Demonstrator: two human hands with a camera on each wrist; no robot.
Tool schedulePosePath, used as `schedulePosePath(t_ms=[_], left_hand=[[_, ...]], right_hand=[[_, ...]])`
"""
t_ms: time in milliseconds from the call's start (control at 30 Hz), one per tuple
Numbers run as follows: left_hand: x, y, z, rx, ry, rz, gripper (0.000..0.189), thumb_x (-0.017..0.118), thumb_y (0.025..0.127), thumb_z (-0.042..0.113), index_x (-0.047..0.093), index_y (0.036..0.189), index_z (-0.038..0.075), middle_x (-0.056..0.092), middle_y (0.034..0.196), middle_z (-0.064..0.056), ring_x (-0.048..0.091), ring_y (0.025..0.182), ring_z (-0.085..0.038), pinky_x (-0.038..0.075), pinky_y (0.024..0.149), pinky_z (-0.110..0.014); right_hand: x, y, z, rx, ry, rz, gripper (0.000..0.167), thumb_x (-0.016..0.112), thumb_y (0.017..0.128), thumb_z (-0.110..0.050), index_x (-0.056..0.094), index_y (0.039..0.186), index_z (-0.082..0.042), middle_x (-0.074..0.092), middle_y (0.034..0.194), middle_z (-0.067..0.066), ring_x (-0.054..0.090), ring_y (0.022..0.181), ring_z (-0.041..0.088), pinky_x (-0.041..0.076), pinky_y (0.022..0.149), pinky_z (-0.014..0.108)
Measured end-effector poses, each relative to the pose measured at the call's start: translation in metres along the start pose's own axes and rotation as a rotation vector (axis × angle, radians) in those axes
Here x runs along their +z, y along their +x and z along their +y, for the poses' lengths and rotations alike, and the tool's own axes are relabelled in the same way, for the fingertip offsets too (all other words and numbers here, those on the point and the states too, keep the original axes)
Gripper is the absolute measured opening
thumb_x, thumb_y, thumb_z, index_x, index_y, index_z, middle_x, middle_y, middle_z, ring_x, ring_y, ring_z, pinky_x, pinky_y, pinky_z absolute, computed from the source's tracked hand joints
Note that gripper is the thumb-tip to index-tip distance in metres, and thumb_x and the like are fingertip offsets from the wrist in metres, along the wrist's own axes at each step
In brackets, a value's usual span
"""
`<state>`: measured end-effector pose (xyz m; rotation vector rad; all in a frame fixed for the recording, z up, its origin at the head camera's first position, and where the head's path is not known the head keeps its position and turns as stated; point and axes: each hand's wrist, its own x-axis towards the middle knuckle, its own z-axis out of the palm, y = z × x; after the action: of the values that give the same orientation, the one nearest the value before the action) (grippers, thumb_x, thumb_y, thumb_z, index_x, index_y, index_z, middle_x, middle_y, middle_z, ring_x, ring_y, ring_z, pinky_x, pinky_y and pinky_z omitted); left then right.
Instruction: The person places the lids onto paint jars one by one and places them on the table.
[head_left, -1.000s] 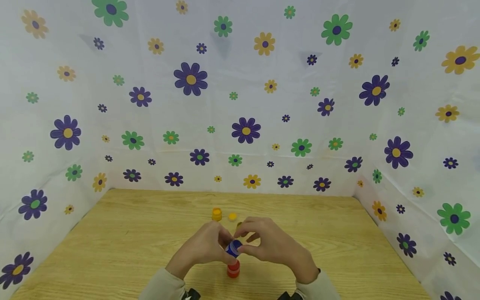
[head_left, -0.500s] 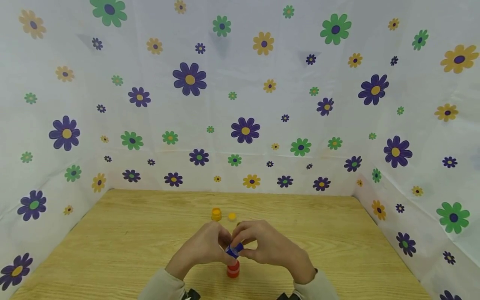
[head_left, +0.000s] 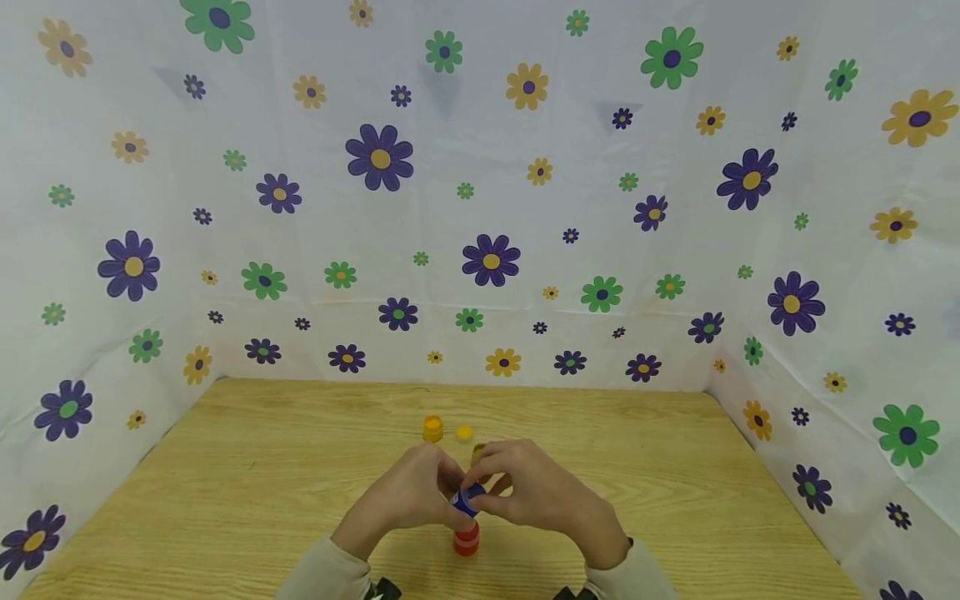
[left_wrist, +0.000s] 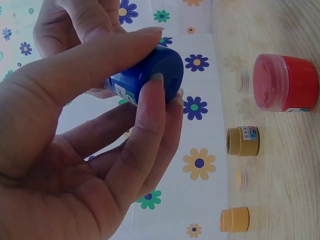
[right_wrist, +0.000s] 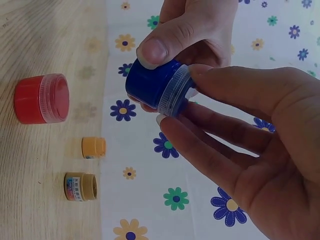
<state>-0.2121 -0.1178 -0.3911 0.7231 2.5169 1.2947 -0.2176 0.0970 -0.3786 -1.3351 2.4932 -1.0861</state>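
Close in front of the person, my left hand (head_left: 411, 492) grips the body of a small blue paint jar (right_wrist: 147, 85), thumb on one side and fingers on the other. The jar is tilted, above the table. My right hand (head_left: 540, 492) pinches its clear ribbed lid (right_wrist: 174, 92) between thumb and fingertips. In the left wrist view the fingers wrap the jar near its base (left_wrist: 172, 70), and the lid end is mostly hidden. Just below the hands, a red paint jar (head_left: 467, 542) stands upright with its clear lid on.
Farther back on the wooden table (head_left: 300, 450) stand an uncapped orange-yellow jar (head_left: 432, 429) and an ochre jar (left_wrist: 244, 141), the latter mostly behind the right hand in the head view. A yellow lid (head_left: 464, 433) lies near them. White flowered sheets (head_left: 450, 225) enclose the table.
My right hand's fingers have shifted their grip around the blue jar's lid, with the hand turning slightly. My left hand and the jar stay nearly in place.
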Motion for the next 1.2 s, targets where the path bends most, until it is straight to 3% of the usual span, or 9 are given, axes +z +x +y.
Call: schedulePosePath(t_ms=[300, 433, 567, 833, 1200], left_hand=[[0.0001, -0.0003, -0.0003, 0.008, -0.007, -0.009, 0.02, 0.092, 0.072, 0.009, 0.081, 0.088, 0.008, 0.079, 0.081, -0.003, 0.068, 0.071, -0.014, 0.055, 0.064, -0.025], [-0.0006, -0.0011, 0.0, 0.001, 0.003, -0.004, 0.021, 0.092, 0.073, 0.009, 0.081, 0.09, 0.007, 0.079, 0.083, -0.003, 0.07, 0.074, -0.013, 0.057, 0.067, -0.025], [-0.0016, -0.0021, 0.0007, -0.026, 0.014, 0.008, 0.024, 0.093, 0.071, 0.009, 0.08, 0.091, 0.005, 0.078, 0.083, -0.003, 0.07, 0.075, -0.013, 0.058, 0.069, -0.026], [-0.0031, -0.0022, 0.0008, -0.057, 0.024, 0.008, 0.026, 0.094, 0.071, 0.01, 0.08, 0.092, 0.006, 0.078, 0.083, -0.002, 0.07, 0.076, -0.013, 0.058, 0.07, -0.028], [-0.0042, -0.0008, -0.0009, -0.028, 0.032, -0.007, 0.023, 0.093, 0.072, 0.01, 0.08, 0.091, 0.008, 0.079, 0.084, -0.002, 0.071, 0.077, -0.013, 0.059, 0.072, -0.029]], right_hand=[[0.0028, 0.0026, 0.0013, 0.028, -0.039, 0.011, 0.012, 0.075, 0.095, -0.012, 0.078, 0.105, -0.008, 0.072, 0.096, 0.002, 0.065, 0.088, 0.0, 0.057, 0.074, 0.014], [0.0018, 0.0015, -0.0001, 0.047, -0.029, 0.014, 0.016, 0.074, 0.096, -0.014, 0.077, 0.111, -0.008, 0.072, 0.1, 0.002, 0.066, 0.091, 0.002, 0.057, 0.075, 0.015], [-0.0004, -0.0016, -0.0006, 0.023, -0.031, 0.031, 0.02, 0.073, 0.096, -0.013, 0.075, 0.115, -0.009, 0.071, 0.106, 0.003, 0.066, 0.096, 0.005, 0.058, 0.079, 0.016], [-0.0013, -0.0032, -0.0003, -0.066, -0.084, 0.037, 0.021, 0.077, 0.09, -0.003, 0.076, 0.11, -0.01, 0.07, 0.111, 0.003, 0.068, 0.102, 0.013, 0.059, 0.088, 0.022], [0.0018, 0.0005, -0.0018, -0.048, -0.048, -0.017, 0.019, 0.077, 0.089, 0.0, 0.076, 0.107, -0.007, 0.07, 0.114, 0.005, 0.067, 0.106, 0.011, 0.058, 0.09, 0.02]])
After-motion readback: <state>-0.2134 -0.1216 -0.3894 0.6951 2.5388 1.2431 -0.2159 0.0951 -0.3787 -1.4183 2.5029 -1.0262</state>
